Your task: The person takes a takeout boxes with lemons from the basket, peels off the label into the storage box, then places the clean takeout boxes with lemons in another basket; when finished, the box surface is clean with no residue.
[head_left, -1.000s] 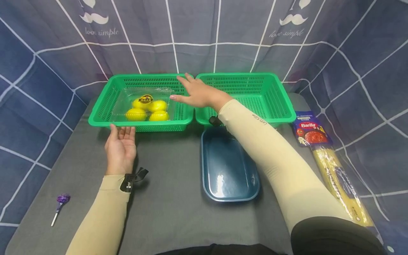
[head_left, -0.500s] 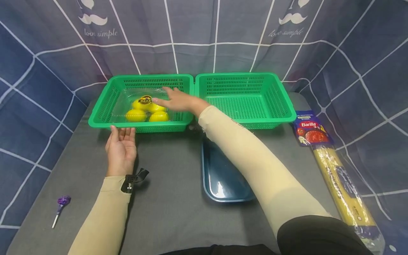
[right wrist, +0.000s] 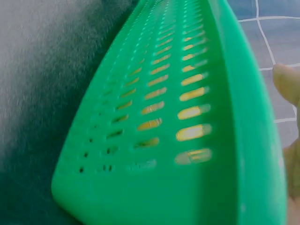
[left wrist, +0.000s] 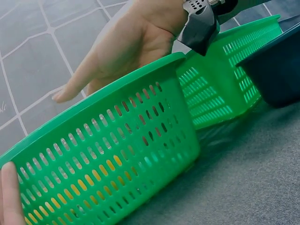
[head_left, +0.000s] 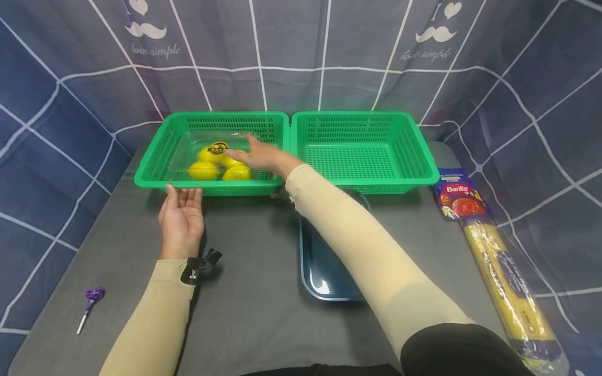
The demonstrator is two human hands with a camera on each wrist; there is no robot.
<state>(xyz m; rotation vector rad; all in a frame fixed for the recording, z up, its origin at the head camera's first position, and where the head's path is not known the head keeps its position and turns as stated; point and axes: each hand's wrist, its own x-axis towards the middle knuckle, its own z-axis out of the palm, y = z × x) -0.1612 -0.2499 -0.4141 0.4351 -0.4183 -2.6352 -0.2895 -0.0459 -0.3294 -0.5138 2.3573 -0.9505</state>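
Observation:
A clear plastic box [head_left: 181, 166] of several yellow lemons [head_left: 204, 171], with a black-and-yellow label on its lid, lies in the left green basket [head_left: 155, 184]. My right hand [head_left: 263, 154] is over the box's right end, its thumb stretched out above the lid; its other fingertips are partly hidden, so contact cannot be made out. My left hand [head_left: 182, 224] is palm up at the basket's front, its fingertips by the front rim. In the left wrist view the right hand [left wrist: 126, 47] is above the basket rim.
A second green basket [head_left: 364, 183] stands close on the right. Before it is a dark blue tray [head_left: 324, 277], partly under my right forearm. A Barilla sauce packet [head_left: 461, 194] and a spaghetti pack [head_left: 508, 282] lie at the right, a purple lollipop [head_left: 94, 295] at the left.
My right hand has moved left and down from between the two baskets to over the box of lemons. The left hand stays at the basket's front rim.

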